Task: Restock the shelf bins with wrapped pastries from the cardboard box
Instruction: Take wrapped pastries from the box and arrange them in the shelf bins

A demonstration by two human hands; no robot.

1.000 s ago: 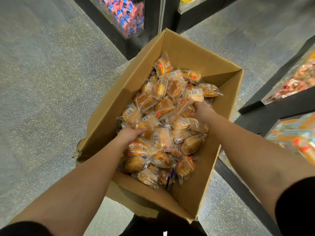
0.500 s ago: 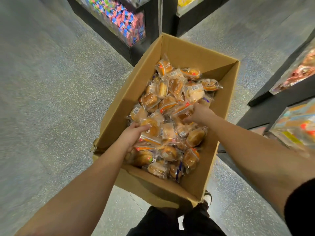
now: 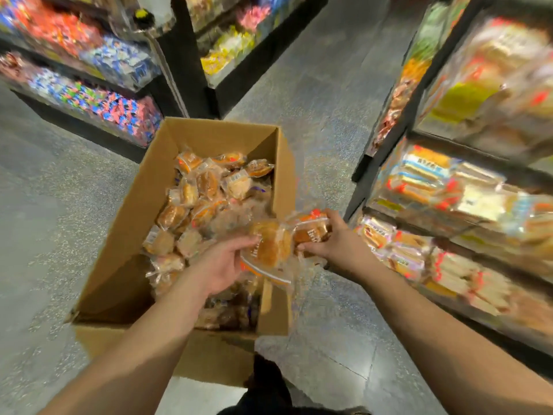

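Pastries in clear wrappers fill the cardboard box (image 3: 136, 223) on the speckled floor (image 3: 323, 109), heaped mostly toward its far and right side. Both hands are raised above the box's right wall. The left hand (image 3: 223, 266) curls its fingers around a wrapped round bun (image 3: 270, 245), held just over the box rim. The right hand (image 3: 335, 239) grips another wrapped pastry (image 3: 311, 227) with an orange label, touching the bun's wrapper, out past the rim. Shelf bins (image 3: 449, 211) of blurred packaged goods stand just right of the right hand.
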